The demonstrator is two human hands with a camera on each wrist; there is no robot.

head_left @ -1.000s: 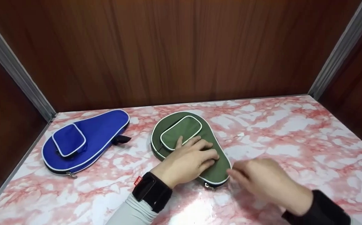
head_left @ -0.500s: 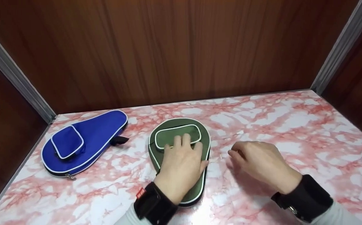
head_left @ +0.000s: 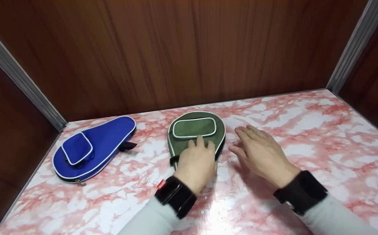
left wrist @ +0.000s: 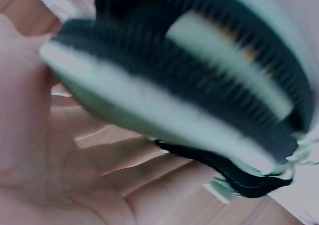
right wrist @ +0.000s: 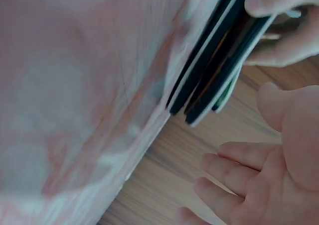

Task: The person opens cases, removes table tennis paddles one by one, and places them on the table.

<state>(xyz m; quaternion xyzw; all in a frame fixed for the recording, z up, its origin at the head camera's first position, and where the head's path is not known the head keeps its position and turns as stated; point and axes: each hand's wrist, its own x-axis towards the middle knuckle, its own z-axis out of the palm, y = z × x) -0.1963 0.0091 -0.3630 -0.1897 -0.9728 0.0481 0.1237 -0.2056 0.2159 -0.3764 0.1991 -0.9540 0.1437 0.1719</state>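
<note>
A green table-tennis paddle case [head_left: 179,143] with white piping lies near the middle of the table, its wide end pointing away. My left hand [head_left: 195,164] covers its narrow end, with the fingers over the top and the thumb against the right side. In the left wrist view the case [left wrist: 119,93] has its zip edge parted at the narrow end. A pale piece with orange marks [left wrist: 229,60] shows inside; its kind is unclear. To the right of the case, apart from it, my right hand [head_left: 260,153] has its fingers extended and holds nothing.
A blue paddle case [head_left: 107,140] with white piping lies to the left, its black strap [head_left: 127,145] sticking out toward the green case. The marbled red and white table [head_left: 306,137] is bounded by brown wood panels [head_left: 163,55] at the back and sides.
The green case has turned so its narrow end points toward me, then moved slightly away under the left hand. The right hand has left the case's narrow end and straightened its fingers.
</note>
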